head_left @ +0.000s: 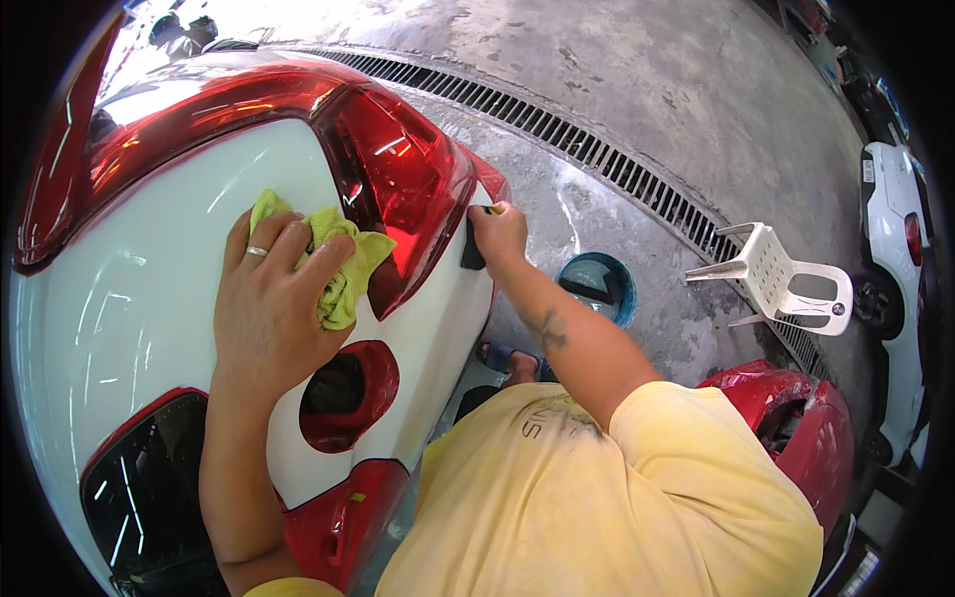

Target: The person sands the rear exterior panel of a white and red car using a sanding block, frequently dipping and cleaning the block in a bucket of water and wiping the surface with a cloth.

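Note:
My left hand [274,298], with a ring on one finger, is closed around a crumpled yellow-green cloth [343,264] on the white rear panel [189,239] of a car. Beside the cloth is the red tail light [398,159]. My right hand [500,231] reaches past the light's lower corner and grips a flat black block [472,249] against the white bodywork; its exact kind is unclear. Below my left wrist, a round opening [343,396] with a red surround sits in the panel. The dark side window [154,493] lies left of my forearm.
A blue bucket [627,298] with a dark object in it stands on the wet floor beyond my right forearm. A white plastic chair [771,269] stands by the long drain grate [557,129]. Further right are a red car body part [826,448] and a white car [890,229].

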Available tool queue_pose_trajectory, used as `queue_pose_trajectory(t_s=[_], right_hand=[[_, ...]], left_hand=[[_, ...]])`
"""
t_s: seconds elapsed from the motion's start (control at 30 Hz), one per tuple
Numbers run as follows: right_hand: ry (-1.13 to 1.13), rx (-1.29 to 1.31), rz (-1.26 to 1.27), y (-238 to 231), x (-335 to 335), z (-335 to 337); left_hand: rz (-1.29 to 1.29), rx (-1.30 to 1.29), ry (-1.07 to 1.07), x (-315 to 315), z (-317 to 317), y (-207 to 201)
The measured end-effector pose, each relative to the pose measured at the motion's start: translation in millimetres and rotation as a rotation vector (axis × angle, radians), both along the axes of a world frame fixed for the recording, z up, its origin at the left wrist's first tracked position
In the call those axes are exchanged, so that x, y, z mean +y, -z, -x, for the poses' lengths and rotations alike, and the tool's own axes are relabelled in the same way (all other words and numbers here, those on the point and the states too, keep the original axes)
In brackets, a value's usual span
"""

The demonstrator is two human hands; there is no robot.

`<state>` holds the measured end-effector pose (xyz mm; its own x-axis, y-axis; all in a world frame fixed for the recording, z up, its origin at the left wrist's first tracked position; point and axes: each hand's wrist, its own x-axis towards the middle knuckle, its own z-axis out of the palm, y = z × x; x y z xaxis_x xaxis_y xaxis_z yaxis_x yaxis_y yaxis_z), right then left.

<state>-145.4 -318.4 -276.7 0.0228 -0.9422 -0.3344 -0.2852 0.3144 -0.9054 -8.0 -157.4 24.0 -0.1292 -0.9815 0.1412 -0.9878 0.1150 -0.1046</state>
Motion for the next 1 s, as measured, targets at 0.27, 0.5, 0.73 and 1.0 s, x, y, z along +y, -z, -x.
queue_pose_trajectory(t_s=[0.27,0.5,0.73,1.0], right_hand=[[0.095,0.096,0.003,-13,-27,-17],[0.063,0.026,0.060,-2,-10,-15],[-0.038,-0.047,0.175,20,-7,-12],[-0.117,0.065,0.235,24,-24,-6]], left_hand=[[0.012,-0.022,-0.007,-3,3,-2],[-0.004,-0.021,-0.011,-4,3,0],[-0.012,-0.044,-0.029,-5,2,0],[-0.010,-0.036,-0.028,-5,1,1]])
